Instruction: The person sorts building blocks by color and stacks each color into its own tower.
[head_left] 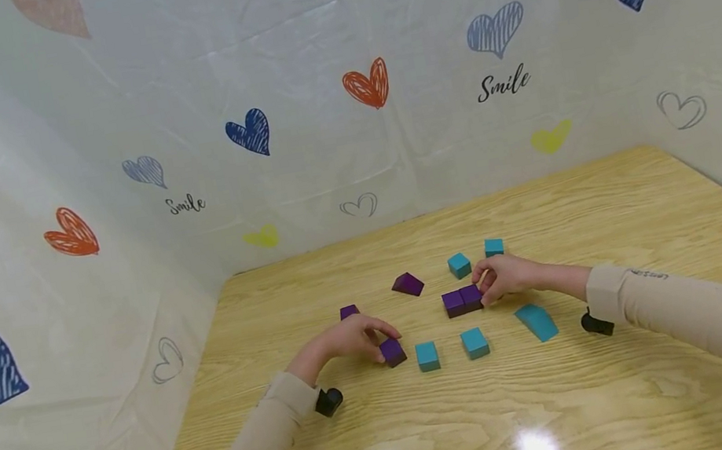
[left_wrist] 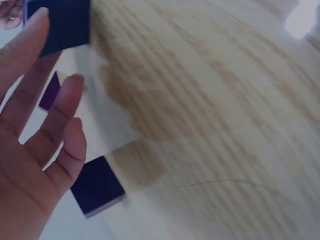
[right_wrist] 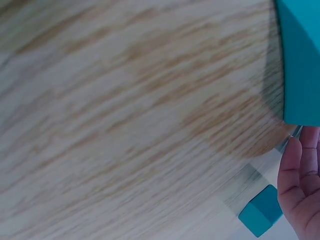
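My left hand (head_left: 351, 336) pinches a purple cube (head_left: 393, 352) between thumb and fingers, close over the table. In the left wrist view this cube (left_wrist: 67, 25) looks nearly black, with the thumb laid along its face. Farther back, two purple cubes stand side by side, a left one (head_left: 454, 305) and a right one (head_left: 470, 297). The thumb and fingertips of my right hand (head_left: 509, 274) grip the right one at its outer end. That contact is out of sight in the right wrist view, where a blue sloped block (right_wrist: 302, 65) fills the upper right corner.
Two blue cubes, one left (head_left: 428, 356) and one right (head_left: 475, 344), lie in front. Behind the right hand are blue cubes (head_left: 459, 266). A purple sloped block (head_left: 408, 285) lies farther back, and another purple block (head_left: 349, 311) sits behind the left hand. White sheeting borders the wooden table (head_left: 618, 389).
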Demonstrator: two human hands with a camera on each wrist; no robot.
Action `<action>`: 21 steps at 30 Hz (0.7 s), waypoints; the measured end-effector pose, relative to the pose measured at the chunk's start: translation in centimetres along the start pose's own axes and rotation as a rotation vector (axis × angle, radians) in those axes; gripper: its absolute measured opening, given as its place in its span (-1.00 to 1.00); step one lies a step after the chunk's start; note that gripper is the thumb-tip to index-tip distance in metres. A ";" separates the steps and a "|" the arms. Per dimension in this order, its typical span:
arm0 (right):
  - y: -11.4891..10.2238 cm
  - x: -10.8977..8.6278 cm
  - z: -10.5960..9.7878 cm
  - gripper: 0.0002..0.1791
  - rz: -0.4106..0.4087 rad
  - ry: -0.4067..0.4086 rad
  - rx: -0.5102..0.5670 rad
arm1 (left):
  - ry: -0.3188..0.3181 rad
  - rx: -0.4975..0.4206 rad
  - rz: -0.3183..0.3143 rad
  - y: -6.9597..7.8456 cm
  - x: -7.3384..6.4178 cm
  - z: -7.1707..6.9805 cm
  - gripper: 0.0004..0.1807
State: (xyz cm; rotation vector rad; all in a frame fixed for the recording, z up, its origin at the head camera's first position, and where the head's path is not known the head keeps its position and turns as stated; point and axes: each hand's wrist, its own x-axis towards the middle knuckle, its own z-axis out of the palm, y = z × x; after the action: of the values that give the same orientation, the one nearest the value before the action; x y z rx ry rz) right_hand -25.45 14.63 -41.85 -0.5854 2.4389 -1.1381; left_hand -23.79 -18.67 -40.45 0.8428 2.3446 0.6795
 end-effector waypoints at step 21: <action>0.3 -0.3 -0.1 -0.61 -0.028 0.005 -0.003 | 0.073 -0.034 0.015 -0.8 0.5 0.2 -0.64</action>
State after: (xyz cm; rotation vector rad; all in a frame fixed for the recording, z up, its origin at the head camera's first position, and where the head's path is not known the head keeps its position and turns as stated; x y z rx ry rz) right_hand -25.33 15.02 -41.95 -0.6199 2.4441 -1.1484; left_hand -24.32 -18.83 -41.24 0.8340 2.3867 0.7657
